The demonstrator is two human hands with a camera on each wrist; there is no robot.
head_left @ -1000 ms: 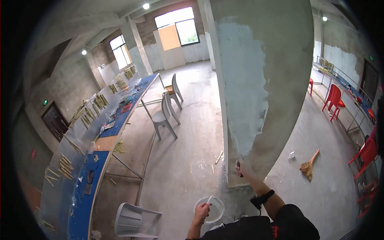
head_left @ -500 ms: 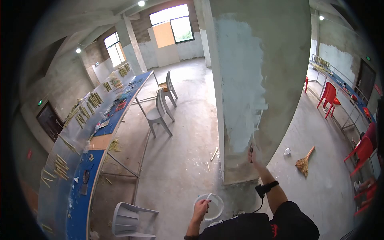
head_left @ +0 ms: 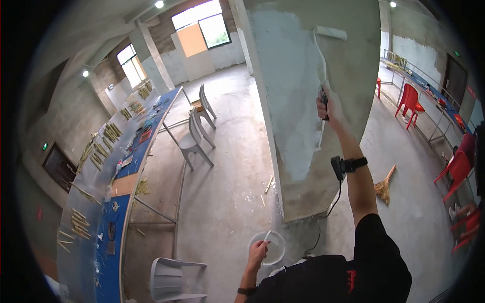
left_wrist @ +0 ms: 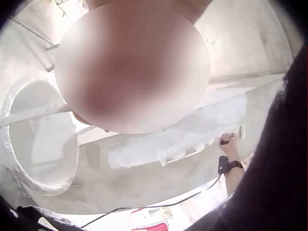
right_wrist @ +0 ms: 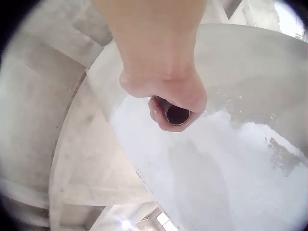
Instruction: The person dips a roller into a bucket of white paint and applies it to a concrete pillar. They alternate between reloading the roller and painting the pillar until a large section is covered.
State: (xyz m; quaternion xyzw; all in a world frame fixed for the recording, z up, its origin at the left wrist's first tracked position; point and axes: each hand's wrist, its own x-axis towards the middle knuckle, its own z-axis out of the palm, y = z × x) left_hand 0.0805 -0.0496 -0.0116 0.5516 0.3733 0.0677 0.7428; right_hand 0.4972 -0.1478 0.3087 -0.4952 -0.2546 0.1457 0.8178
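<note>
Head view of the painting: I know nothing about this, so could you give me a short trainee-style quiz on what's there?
1. True or false: the right hand grips the paint roller by its handle, its head high against the pillar.
2. What does the left hand hold? A a hammer; B the white bucket, by its handle; C a red chair.
3. Fill in: the broom lies on the floor to the ___ of the pillar.
Key: 1 true; 2 B; 3 right.
</note>
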